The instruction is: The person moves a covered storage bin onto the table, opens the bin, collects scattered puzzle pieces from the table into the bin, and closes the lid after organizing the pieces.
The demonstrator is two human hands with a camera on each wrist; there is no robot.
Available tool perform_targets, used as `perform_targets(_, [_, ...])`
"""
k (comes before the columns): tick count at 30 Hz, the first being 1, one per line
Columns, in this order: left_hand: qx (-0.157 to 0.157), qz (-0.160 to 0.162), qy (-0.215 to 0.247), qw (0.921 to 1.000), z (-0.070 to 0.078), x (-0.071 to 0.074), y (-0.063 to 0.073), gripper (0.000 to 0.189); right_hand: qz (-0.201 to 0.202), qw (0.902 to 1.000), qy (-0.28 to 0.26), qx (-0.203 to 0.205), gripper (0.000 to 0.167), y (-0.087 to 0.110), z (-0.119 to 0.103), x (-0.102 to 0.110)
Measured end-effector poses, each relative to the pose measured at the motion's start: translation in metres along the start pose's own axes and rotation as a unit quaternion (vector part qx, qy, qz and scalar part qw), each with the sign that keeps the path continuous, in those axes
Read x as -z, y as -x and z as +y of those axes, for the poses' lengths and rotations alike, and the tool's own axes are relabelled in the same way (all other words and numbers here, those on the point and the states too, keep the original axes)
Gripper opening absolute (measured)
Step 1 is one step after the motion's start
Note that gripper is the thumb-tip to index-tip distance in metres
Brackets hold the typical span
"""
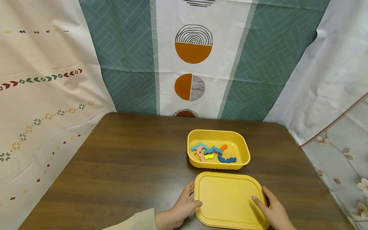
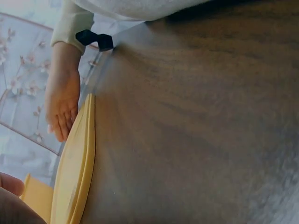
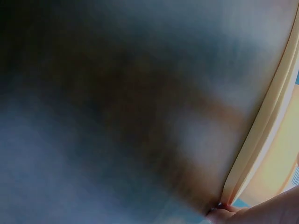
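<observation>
A yellow plastic lid [image 1: 230, 198] lies flat on the table with its top facing up. Along its left edge is my left hand [image 1: 181, 204], the thumb lying over the rim and the fingers extended beside the edge. My right hand [image 1: 273, 206] straddles the right edge; its thumb reaches over the top while the fingers stretch along the side. In the left wrist view the right hand [image 2: 63, 100] shows straight fingers beside the lid [image 2: 77, 163]. At the right wrist, fingertips [image 3: 222, 212] sit by the lid's end.
Just beyond the lid stands a yellow box [image 1: 244, 153] without its cover. Inside lie several small flat colored pieces, among them a pink piece [image 1: 199, 153] and a dark blue piece [image 1: 227, 159]. Fabric sheets [image 1: 129, 57] hang around the brown wooden table [image 1: 123, 166].
</observation>
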State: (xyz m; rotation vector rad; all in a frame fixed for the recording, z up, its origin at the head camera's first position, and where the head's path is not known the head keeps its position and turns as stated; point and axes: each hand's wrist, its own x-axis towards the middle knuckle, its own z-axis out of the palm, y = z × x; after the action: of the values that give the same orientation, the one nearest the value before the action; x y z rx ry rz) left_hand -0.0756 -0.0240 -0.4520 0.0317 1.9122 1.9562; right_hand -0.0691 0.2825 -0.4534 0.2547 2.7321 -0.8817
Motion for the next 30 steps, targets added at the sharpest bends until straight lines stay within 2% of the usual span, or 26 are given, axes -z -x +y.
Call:
perform_targets(6, [-0.010,0.016,0.027,0.9995,-0.003,-0.001,0.001,0.081,0.005,0.9998,-0.013,0.010,0.084,0.002,0.000,0.000])
perform_targets(13, [-0.019,0.016,0.053,0.9983,-0.005,-0.001,0.002,0.080,0.008,0.9991,-0.038,0.015,0.084,0.004,0.000,-0.001])
perform_targets(18, [-0.020,0.015,0.044,0.9987,-0.003,0.002,0.004,0.079,0.022,0.9978,-0.059,0.022,0.080,0.006,0.000,-0.003])
perform_targets(23, [-0.009,0.017,0.034,0.9992,0.002,0.005,0.004,0.078,0.043,0.9950,-0.084,0.033,0.075,0.008,0.000,-0.005])
perform_targets(30, [-0.005,-0.001,0.045,0.9990,0.002,0.007,0.010,0.079,0.043,0.9946,-0.090,0.026,0.074,0.011,0.000,-0.005])
